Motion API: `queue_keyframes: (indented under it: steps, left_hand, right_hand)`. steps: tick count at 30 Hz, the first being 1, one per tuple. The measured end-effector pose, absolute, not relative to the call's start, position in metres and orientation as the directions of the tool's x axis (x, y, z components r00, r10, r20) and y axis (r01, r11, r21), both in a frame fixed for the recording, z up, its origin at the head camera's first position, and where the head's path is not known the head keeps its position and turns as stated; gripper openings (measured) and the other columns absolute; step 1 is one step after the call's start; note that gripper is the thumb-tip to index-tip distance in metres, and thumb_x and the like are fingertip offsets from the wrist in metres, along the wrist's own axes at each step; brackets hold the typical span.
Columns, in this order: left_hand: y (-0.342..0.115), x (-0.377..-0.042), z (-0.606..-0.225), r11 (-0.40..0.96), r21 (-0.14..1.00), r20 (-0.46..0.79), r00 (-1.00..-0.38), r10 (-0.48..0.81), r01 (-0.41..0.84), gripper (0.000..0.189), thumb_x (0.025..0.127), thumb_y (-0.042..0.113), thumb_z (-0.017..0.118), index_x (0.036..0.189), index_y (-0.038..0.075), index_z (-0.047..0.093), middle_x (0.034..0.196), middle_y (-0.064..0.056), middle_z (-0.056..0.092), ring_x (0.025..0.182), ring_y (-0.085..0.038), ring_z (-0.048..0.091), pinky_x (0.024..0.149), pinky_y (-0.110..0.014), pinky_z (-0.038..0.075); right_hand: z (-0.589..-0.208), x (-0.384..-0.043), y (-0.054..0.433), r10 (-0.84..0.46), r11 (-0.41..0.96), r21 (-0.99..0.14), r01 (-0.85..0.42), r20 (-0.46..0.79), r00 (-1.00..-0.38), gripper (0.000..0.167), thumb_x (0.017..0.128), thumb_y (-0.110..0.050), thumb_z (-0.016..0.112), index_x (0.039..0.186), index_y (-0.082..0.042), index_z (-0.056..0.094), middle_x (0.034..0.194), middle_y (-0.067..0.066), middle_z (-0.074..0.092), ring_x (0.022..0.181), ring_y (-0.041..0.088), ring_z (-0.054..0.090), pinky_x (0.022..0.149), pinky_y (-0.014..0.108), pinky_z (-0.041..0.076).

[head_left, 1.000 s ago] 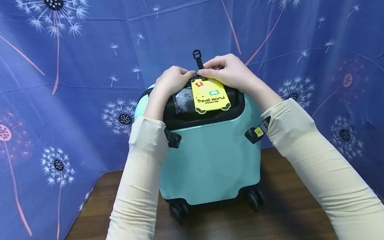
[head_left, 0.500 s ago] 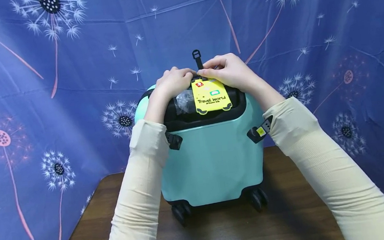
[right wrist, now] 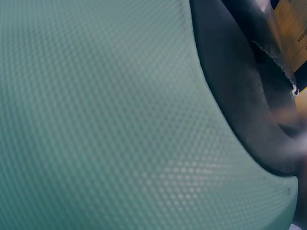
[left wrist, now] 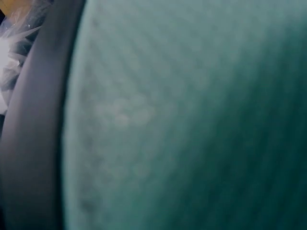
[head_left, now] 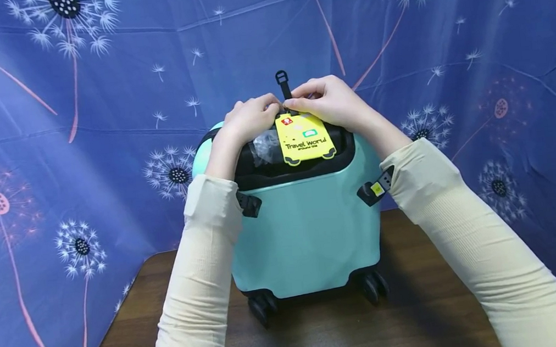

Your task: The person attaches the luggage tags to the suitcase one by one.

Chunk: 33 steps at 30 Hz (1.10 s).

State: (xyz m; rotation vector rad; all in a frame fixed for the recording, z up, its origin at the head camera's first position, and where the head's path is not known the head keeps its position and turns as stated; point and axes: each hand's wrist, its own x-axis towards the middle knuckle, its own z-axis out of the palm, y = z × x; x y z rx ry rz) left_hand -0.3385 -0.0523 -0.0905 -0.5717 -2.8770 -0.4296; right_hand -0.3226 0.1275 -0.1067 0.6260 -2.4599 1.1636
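A teal suitcase (head_left: 308, 231) stands upright in the head view, its black top handle partly wrapped in clear plastic (head_left: 267, 146). Over the handle hangs a yellow luggage tag (head_left: 306, 138) printed "Travel World". Its black strap (head_left: 284, 89) sticks up, with a buckle at the upper end. My right hand (head_left: 333, 102) pinches the strap low down, between thumb and fingers. From the other side my left hand (head_left: 252, 119) pinches at the strap's base, its fingertips partly hidden. Both wrist views are filled by the suitcase's textured shell (right wrist: 120, 115); the tag's back (right wrist: 290, 33) shows at the right wrist view's edge.
The suitcase's black wheels (head_left: 373, 286) rest on a brown wooden table (head_left: 292, 337). Behind and at both sides hangs a blue cloth (head_left: 247, 44) with dandelion prints. A black wrist camera (head_left: 371, 192) sits on each cuff, close to the suitcase front.
My left fingers have shifted slightly at the strap's base, the index finger now more bent. My right hand keeps its pinch. The tag and suitcase stay nearly where they were.
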Motion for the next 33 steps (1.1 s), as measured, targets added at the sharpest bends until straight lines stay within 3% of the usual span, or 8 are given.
queue_keyframes:
  steps: [6,12,16,21,27,33]
  left_hand:
    - [-0.057,-0.338,-0.093,0.807,0.440,0.299,-0.911,0.283,0.394,0.034,0.099,0.033,0.040,0.130,0.022,0.046,0.123,-0.001,0.055,0.106,-0.019,0.050,0.089,-0.036,0.039]
    - [-0.061,-0.340,-0.095,0.626,0.660,0.360,-0.906,0.222,0.416,0.035,0.096,0.021,0.052,0.130,0.016,0.046,0.100,-0.002,0.050,0.090,-0.017,0.048,0.078,-0.026,0.040]
    - [-0.061,-0.340,-0.097,0.562,0.708,0.375,-0.902,0.214,0.428,0.032,0.096,0.018,0.053,0.128,0.014,0.049,0.094,0.001,0.050,0.090,-0.016,0.051,0.081,-0.025,0.041]
    - [-0.061,-0.340,-0.098,0.478,0.756,0.401,-0.893,0.203,0.448,0.029,0.096,0.014,0.053,0.125,0.012,0.051,0.102,-0.002,0.051,0.096,-0.015,0.056,0.087,-0.026,0.044]
    - [-0.064,-0.340,-0.098,0.376,0.795,0.445,-0.879,0.172,0.476,0.029,0.096,0.011,0.053,0.125,0.008,0.052,0.102,-0.002,0.048,0.099,-0.017,0.059,0.084,-0.025,0.045]
    - [-0.066,-0.340,-0.098,0.261,0.821,0.488,-0.862,0.139,0.507,0.031,0.093,0.011,0.058,0.124,0.007,0.054,0.102,-0.003,0.055,0.096,-0.020,0.063,0.096,-0.032,0.044]
  right_hand:
    - [-0.107,-0.323,0.127,-0.239,0.571,-0.632,-0.524,0.483,-0.842,0.039,0.089,-0.034,0.062,0.119,-0.010,0.065,0.109,0.007,0.059,0.081,0.013,0.050,0.071,0.023,0.042]
    - [-0.105,-0.321,0.126,-0.245,0.591,-0.615,-0.522,0.480,-0.842,0.041,0.089,-0.038,0.062,0.120,-0.011,0.065,0.108,0.007,0.058,0.083,0.014,0.050,0.073,0.024,0.041]
    - [-0.105,-0.321,0.127,-0.249,0.596,-0.606,-0.527,0.484,-0.839,0.040,0.089,-0.037,0.062,0.119,-0.011,0.066,0.107,0.007,0.058,0.083,0.014,0.050,0.073,0.024,0.040]
    - [-0.105,-0.321,0.128,-0.272,0.576,-0.607,-0.547,0.489,-0.829,0.034,0.088,-0.035,0.064,0.111,-0.011,0.068,0.099,0.003,0.059,0.083,0.015,0.051,0.074,0.025,0.040]
    - [-0.106,-0.322,0.128,-0.315,0.530,-0.608,-0.591,0.506,-0.803,0.026,0.086,-0.030,0.067,0.103,-0.011,0.066,0.092,0.001,0.062,0.088,0.016,0.051,0.079,0.027,0.039]
    - [-0.105,-0.322,0.127,-0.315,0.534,-0.604,-0.592,0.508,-0.802,0.026,0.088,-0.033,0.064,0.097,-0.008,0.065,0.089,0.002,0.059,0.086,0.017,0.049,0.076,0.027,0.037]
